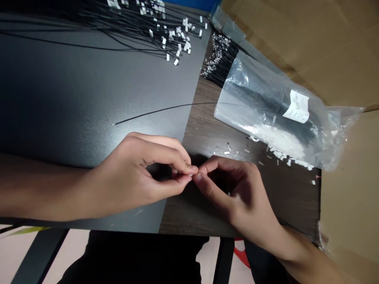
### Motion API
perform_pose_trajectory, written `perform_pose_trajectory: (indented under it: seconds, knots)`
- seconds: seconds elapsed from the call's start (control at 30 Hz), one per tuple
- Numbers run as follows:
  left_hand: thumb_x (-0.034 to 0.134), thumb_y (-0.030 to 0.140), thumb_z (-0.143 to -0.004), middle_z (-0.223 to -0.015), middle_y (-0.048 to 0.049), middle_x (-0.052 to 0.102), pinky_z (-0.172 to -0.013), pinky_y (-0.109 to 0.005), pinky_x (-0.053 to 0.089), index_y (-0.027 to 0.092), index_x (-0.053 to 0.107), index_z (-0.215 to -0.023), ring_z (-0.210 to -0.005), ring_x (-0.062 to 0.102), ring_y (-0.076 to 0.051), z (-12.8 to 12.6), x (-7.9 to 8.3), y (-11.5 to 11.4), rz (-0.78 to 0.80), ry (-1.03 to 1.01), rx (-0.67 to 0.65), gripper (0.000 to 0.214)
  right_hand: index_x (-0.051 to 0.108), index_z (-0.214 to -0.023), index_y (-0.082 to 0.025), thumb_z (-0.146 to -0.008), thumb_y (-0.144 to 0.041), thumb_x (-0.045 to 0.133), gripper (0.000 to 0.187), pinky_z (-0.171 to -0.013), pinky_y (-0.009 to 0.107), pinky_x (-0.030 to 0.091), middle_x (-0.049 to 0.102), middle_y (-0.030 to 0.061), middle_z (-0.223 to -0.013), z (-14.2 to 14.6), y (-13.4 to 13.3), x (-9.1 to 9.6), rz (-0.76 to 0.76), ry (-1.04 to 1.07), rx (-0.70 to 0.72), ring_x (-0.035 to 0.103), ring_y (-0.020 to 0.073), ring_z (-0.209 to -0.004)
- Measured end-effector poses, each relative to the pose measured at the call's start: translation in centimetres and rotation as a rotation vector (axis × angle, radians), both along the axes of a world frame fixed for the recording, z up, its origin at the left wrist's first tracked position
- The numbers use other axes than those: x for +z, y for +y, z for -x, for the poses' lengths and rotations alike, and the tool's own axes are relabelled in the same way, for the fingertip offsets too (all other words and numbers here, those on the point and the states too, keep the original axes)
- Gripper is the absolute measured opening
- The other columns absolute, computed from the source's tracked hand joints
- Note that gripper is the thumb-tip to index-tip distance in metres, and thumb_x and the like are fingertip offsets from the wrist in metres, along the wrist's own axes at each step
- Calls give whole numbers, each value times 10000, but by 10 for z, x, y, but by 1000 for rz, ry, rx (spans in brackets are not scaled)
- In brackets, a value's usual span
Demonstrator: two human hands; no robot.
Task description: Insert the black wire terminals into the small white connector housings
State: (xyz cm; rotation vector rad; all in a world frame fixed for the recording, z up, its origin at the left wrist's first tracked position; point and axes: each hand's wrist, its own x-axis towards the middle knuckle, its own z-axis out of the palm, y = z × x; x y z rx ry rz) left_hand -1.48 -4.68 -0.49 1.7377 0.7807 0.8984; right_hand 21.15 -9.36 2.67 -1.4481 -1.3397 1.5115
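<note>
My left hand (139, 177) and my right hand (233, 189) meet fingertip to fingertip near the table's front edge. Both are closed in a pinch on a tiny white piece (192, 174) between them, too small to name for certain. A single thin black wire (166, 109) lies on the dark mat (59, 98) just beyond my hands, its far end reaching toward a clear plastic bag (275, 114). Several small white connectors (284, 154) lie spilled beside the bag's open end.
A heap of black wires with white connectors (166, 27) covers the mat's far side. A bundle of black wires with metal tips (220, 61) sticks out of the bag. Brown cardboard (310, 43) borders the right side. The wooden table (207, 130) ends just below my wrists.
</note>
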Motion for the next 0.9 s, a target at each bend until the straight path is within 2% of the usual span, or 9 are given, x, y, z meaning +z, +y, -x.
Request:
perform_pose_trajectory:
  seconds: [0.2,0.4,0.67,0.9]
  knots:
    - [868,39,-960,-925,42,886,-695,-130,622,263,887,-898,-746,806,-90,3,-1,0,-2,9,-5,234,906,-917,-183,-953,-184,994,95,-684,200,566,867,20,-829,-1,0,-3,-53,-12,2,741,128,-744]
    - [865,101,-972,-970,9,904,-719,-145,662,270,945,-981,-821,841,-123,1,-2,2,128,-22,50,188,897,-946,-199,-970,-176,960,72,-740,201,605,893,9,-894,-1,-1,-2,-96,-35,-31,805,137,-808]
    - [855,114,-957,-987,-10,908,-753,-151,689,264,962,-996,-869,868,-145,0,-1,2,180,-38,20,187,830,-891,-178,-946,-159,937,122,-675,180,557,795,-13,-783,-1,-1,0,-63,-24,-20,696,105,-708]
    - [852,27,-930,-938,27,903,-741,-107,655,256,944,-947,-794,843,-93,1,1,3,163,-75,-28,248,856,-899,-171,-934,-179,982,131,-708,203,558,816,5,-823,0,-1,-2,-58,-7,-14,704,117,-750]
